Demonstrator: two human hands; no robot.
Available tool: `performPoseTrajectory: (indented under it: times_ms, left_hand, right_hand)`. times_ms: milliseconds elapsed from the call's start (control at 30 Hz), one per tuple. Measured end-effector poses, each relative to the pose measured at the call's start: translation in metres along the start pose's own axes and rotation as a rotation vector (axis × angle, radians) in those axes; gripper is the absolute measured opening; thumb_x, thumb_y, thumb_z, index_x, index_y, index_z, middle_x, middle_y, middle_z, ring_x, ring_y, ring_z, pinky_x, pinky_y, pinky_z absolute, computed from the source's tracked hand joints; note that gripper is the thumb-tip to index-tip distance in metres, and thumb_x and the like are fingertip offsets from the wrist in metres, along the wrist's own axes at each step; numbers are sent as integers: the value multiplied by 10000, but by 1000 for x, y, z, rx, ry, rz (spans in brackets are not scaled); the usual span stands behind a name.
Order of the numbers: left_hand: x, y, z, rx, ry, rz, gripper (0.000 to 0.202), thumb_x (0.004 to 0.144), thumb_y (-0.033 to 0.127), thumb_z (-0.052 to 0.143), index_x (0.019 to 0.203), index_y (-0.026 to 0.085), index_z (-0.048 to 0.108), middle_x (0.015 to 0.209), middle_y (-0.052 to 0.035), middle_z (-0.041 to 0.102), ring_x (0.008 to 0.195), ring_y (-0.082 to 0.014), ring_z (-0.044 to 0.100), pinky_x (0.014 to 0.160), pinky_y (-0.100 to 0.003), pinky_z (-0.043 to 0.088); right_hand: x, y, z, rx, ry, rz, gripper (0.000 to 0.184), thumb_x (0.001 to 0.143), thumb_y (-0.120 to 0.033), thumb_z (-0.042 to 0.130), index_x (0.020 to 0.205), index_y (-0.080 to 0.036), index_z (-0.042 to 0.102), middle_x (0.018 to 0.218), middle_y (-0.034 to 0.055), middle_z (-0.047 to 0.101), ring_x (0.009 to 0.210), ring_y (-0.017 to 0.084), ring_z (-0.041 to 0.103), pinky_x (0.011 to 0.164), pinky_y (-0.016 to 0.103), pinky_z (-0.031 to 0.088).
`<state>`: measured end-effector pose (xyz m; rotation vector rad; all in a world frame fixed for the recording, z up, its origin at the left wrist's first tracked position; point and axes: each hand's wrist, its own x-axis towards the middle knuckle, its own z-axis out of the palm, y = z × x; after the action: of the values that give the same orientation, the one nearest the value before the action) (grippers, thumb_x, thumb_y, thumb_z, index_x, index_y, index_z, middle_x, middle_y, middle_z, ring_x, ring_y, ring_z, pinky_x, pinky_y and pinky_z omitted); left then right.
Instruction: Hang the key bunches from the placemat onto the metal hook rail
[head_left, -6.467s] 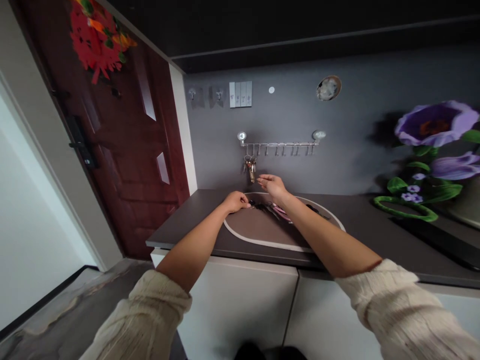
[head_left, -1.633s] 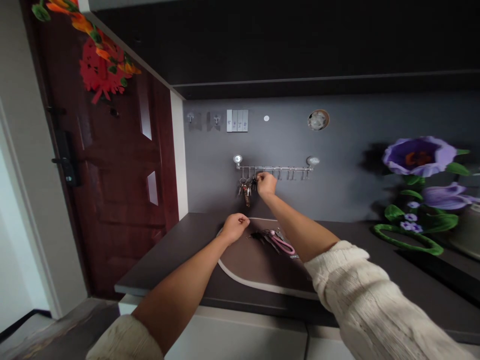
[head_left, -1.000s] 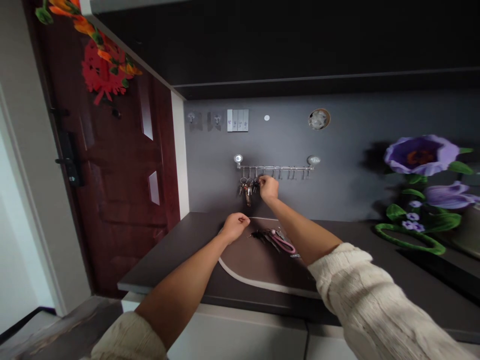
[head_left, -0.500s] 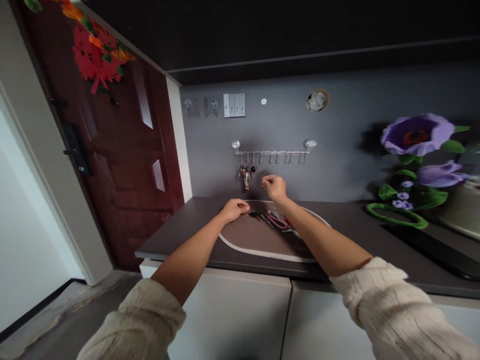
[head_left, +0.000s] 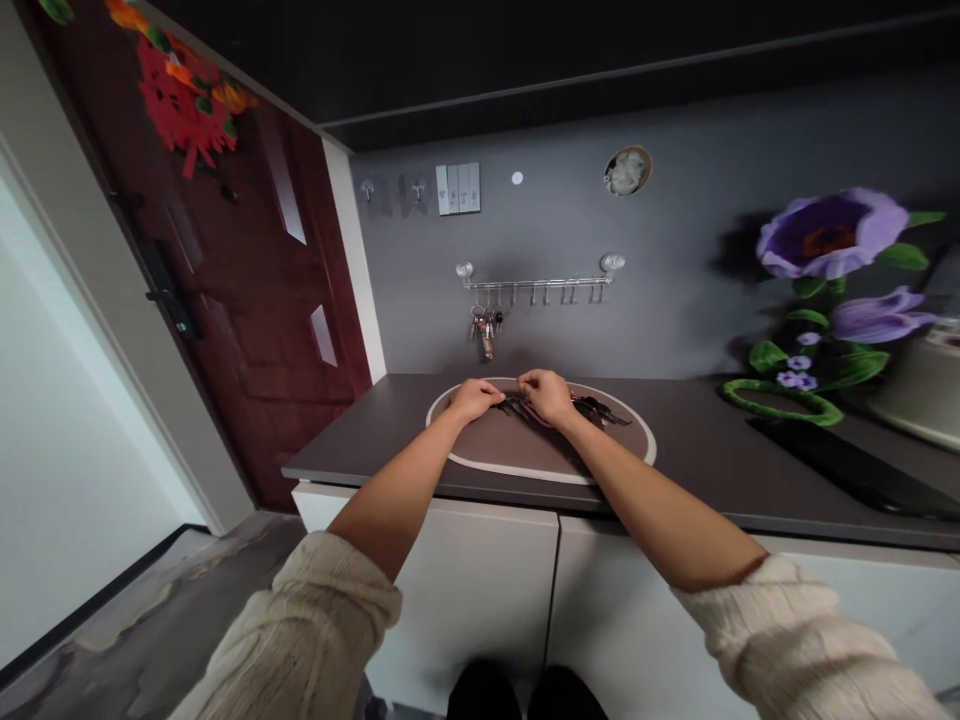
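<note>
My left hand [head_left: 474,400] rests curled on the near-left part of the key pile, its fingertips at the end of a dark bunch of keys [head_left: 525,407]. My right hand [head_left: 546,396] sits just beside it, fingers down on the same tangle. A pink lanyard [head_left: 541,420] shows partly under that hand, and more dark keys [head_left: 596,408] lie to its right. All this lies on an oval brown mat with a white rim [head_left: 517,470]. Above, a bunch of keys [head_left: 486,335] hangs from a metal hook rail [head_left: 537,284] on the grey wall.
The dark countertop [head_left: 360,440] runs wide on both sides of the mat, above white cabinet doors [head_left: 465,590]. A dark red door [head_left: 262,300] stands to the left. Flowers are painted on the wall [head_left: 825,240] at right, and a dark slab [head_left: 847,465] lies on the counter.
My right hand has dropped from near the hook rail down to the keys on the mat, next to my left hand. The view has tilted lower, showing more of the cabinets.
</note>
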<state>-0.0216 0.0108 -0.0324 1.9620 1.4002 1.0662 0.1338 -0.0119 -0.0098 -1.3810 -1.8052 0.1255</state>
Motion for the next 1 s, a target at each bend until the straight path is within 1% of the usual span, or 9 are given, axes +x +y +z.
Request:
performPoseTrajectory:
  times_ms: [100,200,367,467,600,700,800,900,1000]
  left_hand:
    - [-1,3,1,25,16,7,185,620,284,584,708,143,666,682,-39,637,589,-115,511,591,-238,370]
    - [-2,5,2,-18,46,17,159,625,252,578,688,133,663,663,-42,631,576,-112,503,590,-239,370]
    - [-2,8,4,-187,75,33,140,620,240,585,670,128,652,596,-17,598,530,-88,467,586,-234,365]
    - [-1,10,4,-300,83,-3,153,622,251,587,677,119,641,565,-7,577,498,-75,443,564,-229,359]
    - [-2,13,3,-426,118,-57,154,611,242,604,693,114,630,591,-9,585,513,-68,453,579,-223,365]
    - [-3,14,2,-525,119,-83,150,599,222,619,701,112,626,618,-15,594,538,-67,474,605,-223,373]
    - [-3,15,1,-610,88,-116,174,597,238,633,724,120,627,642,-20,602,555,-68,493,606,-223,373]
    - [-3,15,0,-704,51,-152,186,597,250,645,740,132,624,657,-19,603,571,-66,508,605,-218,374]
    - [-3,15,-1,-821,2,-163,172,604,234,649,742,137,615,663,-14,597,577,-58,513,611,-214,385]
  right_hand:
    - [0,3,2,-64,-32,-42,187,697,-157,483,785,-156,648,801,58,653,735,140,572,692,223,389]
    - [0,3,2,-92,-41,-43,190,699,-157,486,792,-166,651,809,57,653,743,139,571,690,217,385]
    - [-1,0,1,-101,-72,-74,178,699,-169,497,784,-177,654,792,51,654,733,138,569,675,211,377]
    - [-1,-1,0,-90,-84,-76,168,697,-183,507,778,-175,654,786,53,653,723,137,565,664,210,373]
    - [-1,-2,-1,-31,-86,-51,155,689,-205,521,765,-176,653,756,41,650,699,132,560,655,211,369]
    - [-1,-3,-2,29,-94,-18,143,681,-220,528,738,-174,650,729,29,645,684,129,554,644,214,366]
    - [0,-2,-1,125,-96,13,139,676,-229,527,716,-165,644,700,21,637,647,117,542,629,214,369]
    - [3,2,4,296,-91,15,149,667,-244,526,707,-147,632,686,19,629,612,102,526,615,212,382]
    - [5,5,8,507,-116,24,173,658,-268,529,710,-127,614,691,25,620,602,91,517,615,215,396]
